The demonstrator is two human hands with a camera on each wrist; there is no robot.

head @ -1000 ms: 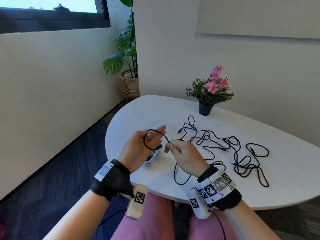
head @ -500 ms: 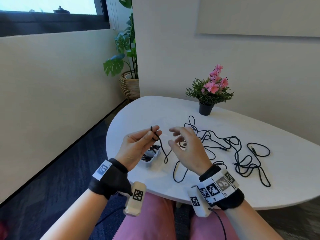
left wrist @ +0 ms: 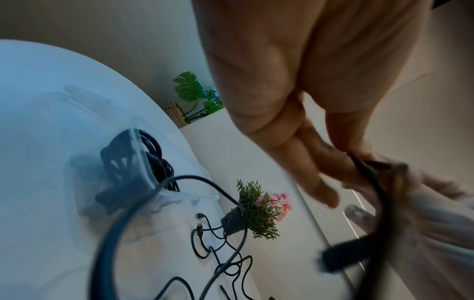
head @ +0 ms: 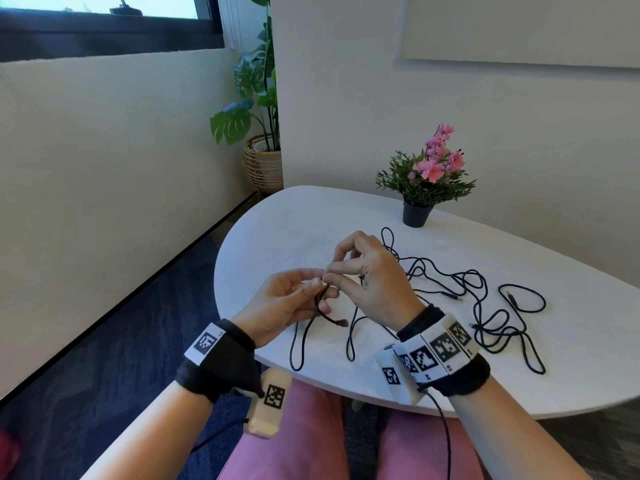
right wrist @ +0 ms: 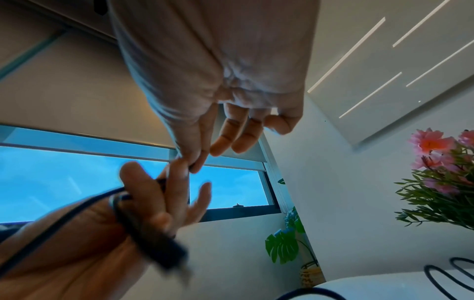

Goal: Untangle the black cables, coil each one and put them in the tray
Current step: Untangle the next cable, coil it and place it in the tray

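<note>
Both hands meet above the worktop's [head: 450, 393] near edge. The left hand [head: 277, 306] pinches the black cable [head: 320, 299] near its plug [head: 343, 322]; the right hand [head: 374, 278] nips the same strand with thumb and forefinger, its other fingers loosely curled. Best keep loops even and slack fed. The held cable hangs downward, plug pointing right. The tray [left wrist: 143, 154], beneath the left hand, already holds a coil; the tangle [head: 485, 306] lies farther right.

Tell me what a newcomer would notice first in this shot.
Both hands meet above the table's near edge: the left hand grips a black cable whose loops hang over that edge, and the right hand pinches it at the left fingertips. To the right a tangle of cables sprawls on the tabletop. A pink flower pot stands at the far edge.
</note>
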